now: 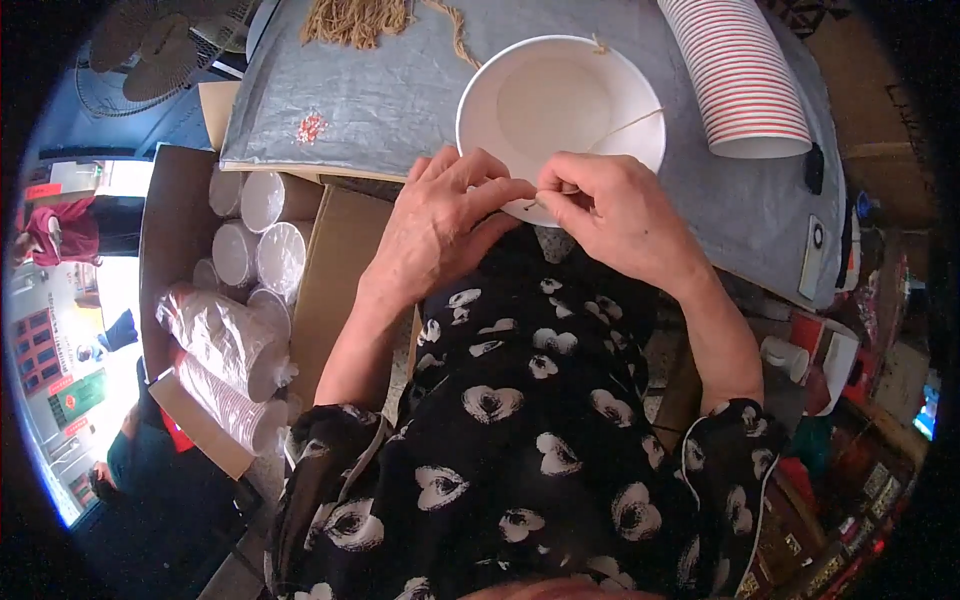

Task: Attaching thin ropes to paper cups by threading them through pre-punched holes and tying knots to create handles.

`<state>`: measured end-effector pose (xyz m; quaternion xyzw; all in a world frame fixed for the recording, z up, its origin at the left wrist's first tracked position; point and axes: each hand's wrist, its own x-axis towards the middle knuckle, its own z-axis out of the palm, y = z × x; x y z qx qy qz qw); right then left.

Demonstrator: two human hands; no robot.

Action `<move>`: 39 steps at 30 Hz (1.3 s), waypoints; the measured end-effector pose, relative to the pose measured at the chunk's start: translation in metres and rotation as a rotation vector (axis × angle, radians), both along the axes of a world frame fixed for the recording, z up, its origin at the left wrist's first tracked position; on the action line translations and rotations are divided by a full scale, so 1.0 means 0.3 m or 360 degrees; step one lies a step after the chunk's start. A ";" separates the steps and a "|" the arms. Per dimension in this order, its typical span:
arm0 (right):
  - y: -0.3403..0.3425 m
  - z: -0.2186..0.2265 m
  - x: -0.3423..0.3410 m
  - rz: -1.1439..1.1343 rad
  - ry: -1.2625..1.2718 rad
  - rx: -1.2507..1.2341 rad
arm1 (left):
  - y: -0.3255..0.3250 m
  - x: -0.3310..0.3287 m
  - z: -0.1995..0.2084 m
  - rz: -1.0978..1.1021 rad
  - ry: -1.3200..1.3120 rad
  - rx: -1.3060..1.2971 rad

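A large white paper bucket [488, 105] tips its open mouth up at the table's near edge. Thin brown twine [632, 124] runs across its inside from the right rim, and a small tuft of twine [600, 46] sticks out at the far rim. My left hand [432, 222] grips the near rim, its index finger stretched toward the other hand. At that same rim my right hand [622, 215] pinches the twine between thumb and forefinger. A short dark bit of cord shows at the wall below the fingertips. The palms and remaining fingertips are partly hidden.
A bundle of cut twine [355, 22] lies on the grey-covered table [390, 110], near a little pile of red and white bits [311, 127]. Stacked red-striped paper buckets [745, 85] lie at the right. An open carton [180, 200] of wrapped white cups stands left.
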<state>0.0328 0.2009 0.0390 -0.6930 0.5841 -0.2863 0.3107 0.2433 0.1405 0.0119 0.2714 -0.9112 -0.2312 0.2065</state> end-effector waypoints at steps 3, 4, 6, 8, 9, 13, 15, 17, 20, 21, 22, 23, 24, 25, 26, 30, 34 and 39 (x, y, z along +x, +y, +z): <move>0.000 0.000 0.001 0.0007 0.0004 -0.0002 | 0.001 0.000 -0.004 -0.0015 -0.0007 -0.0004; -0.001 0.007 0.003 0.0002 0.0010 0.0010 | 0.001 -0.001 -0.005 -0.0014 0.0011 -0.0021; 0.001 0.010 0.003 -0.0003 0.0015 0.0022 | 0.000 -0.002 -0.008 -0.0013 0.0028 -0.0037; 0.003 -0.003 -0.003 0.0016 0.0008 -0.0029 | -0.003 -0.005 -0.013 -0.0025 0.0033 -0.0024; 0.004 -0.002 -0.004 0.0013 0.0009 -0.0029 | -0.003 -0.006 -0.014 -0.0028 0.0034 -0.0024; 0.003 -0.007 -0.005 0.0018 0.0033 -0.0039 | -0.001 -0.008 -0.008 0.0004 0.0059 -0.0037; 0.003 -0.006 -0.006 0.0016 0.0045 -0.0062 | -0.002 -0.010 -0.003 0.0001 0.0076 -0.0044; 0.004 -0.003 -0.005 0.0027 0.0054 -0.0070 | 0.000 -0.007 -0.001 0.0008 0.0030 -0.0025; 0.004 -0.005 -0.004 0.0018 0.0056 -0.0051 | -0.001 -0.007 -0.003 -0.0006 0.0036 -0.0037; 0.004 -0.005 -0.006 0.0016 0.0055 -0.0051 | -0.002 -0.009 -0.003 -0.0007 0.0035 -0.0037; 0.004 -0.003 -0.006 0.0015 0.0075 -0.0055 | -0.001 -0.008 -0.002 -0.0002 0.0020 -0.0036; 0.005 -0.001 -0.006 0.0013 0.0095 -0.0059 | 0.000 -0.008 -0.002 0.0003 0.0005 -0.0035; 0.005 -0.001 -0.007 0.0012 0.0095 -0.0060 | 0.000 -0.008 -0.002 0.0002 0.0005 -0.0035; 0.005 -0.002 -0.008 0.0029 0.0111 -0.0057 | 0.000 -0.006 -0.005 0.0000 0.0011 -0.0032; 0.004 -0.003 -0.008 0.0045 0.0126 -0.0053 | 0.000 -0.006 -0.007 -0.0003 0.0017 -0.0029; 0.006 -0.005 -0.007 0.0040 0.0133 -0.0058 | 0.000 -0.004 -0.011 -0.0011 0.0012 -0.0063; 0.007 -0.002 -0.006 0.0026 0.0117 -0.0058 | 0.002 -0.001 -0.012 -0.0022 -0.0017 -0.0042; 0.009 0.001 -0.013 0.0017 0.0127 -0.0080 | 0.000 -0.005 -0.020 -0.0050 0.0037 -0.0038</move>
